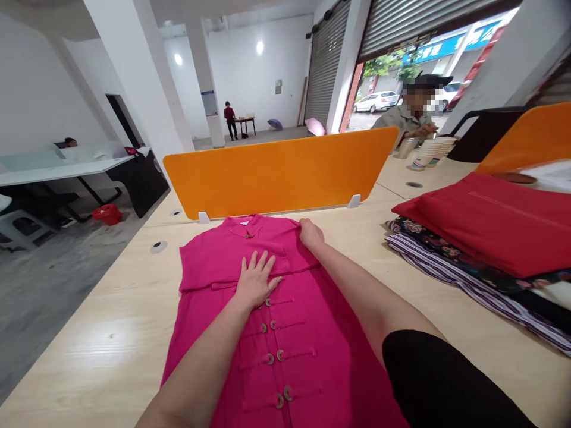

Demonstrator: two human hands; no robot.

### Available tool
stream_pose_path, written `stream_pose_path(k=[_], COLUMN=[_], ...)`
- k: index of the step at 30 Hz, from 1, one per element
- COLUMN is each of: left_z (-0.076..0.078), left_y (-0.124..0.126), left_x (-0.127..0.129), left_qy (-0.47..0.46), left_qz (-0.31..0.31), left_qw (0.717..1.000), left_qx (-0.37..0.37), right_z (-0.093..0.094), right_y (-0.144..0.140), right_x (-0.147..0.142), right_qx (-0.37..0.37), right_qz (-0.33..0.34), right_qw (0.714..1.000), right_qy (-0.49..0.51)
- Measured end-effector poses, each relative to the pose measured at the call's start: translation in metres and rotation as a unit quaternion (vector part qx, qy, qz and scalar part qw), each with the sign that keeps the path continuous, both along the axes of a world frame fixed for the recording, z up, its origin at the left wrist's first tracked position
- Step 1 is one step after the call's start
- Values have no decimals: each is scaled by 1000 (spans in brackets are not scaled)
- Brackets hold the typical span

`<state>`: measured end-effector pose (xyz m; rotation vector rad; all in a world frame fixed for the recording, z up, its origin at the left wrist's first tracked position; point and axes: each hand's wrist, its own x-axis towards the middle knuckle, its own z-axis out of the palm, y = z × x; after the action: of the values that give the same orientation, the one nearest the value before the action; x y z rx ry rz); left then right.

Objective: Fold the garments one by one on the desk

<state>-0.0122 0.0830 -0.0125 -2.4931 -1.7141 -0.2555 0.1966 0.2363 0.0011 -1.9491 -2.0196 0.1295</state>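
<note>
A bright pink shirt [307,333] lies front up on the pale wooden table, its collar towards the orange divider. Round metal fasteners run down its middle, and a sleeve is folded across the chest. My left hand [257,279] rests flat on the chest part with its fingers spread. Up at the shoulder on the right, my right hand [311,233] has its fingers closed on the edge of the shirt. The fingertips there are partly hidden.
An orange divider [281,175] stands across the table just beyond the collar. To the right lies a stack of folded clothes [486,226], red on top. Paper cups [428,153] stand at the far right, near a person in a cap [405,116].
</note>
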Motion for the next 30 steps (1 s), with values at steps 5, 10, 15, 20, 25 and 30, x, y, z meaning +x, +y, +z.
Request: stream_pose_path(k=[5, 10, 15, 20, 25, 30], left_z=[0, 15, 19, 9, 9, 10], left_y=[-3, 2, 17, 21, 21, 21], left_x=[2, -11, -48, -58, -54, -54], left_qy=[-5, -21, -19, 22, 28, 19], left_qz=[-4, 38, 201, 217, 221, 221], left_qw=[1000, 997, 979, 975, 973, 973], left_qx=[5, 57, 0, -52, -58, -63], right_z=[0, 1, -6, 2, 15, 13], right_y=[-10, -19, -30, -26, -16, -22], right_x=[-10, -11, -2, -15, -51, -69], right_qx=[18, 61, 53, -16, -95, -124], right_qz=[-61, -72, 146, 141, 158, 210], right_qw=[998, 995, 984, 989, 974, 944], right_qy=[-5, -16, -90, 44, 134, 224])
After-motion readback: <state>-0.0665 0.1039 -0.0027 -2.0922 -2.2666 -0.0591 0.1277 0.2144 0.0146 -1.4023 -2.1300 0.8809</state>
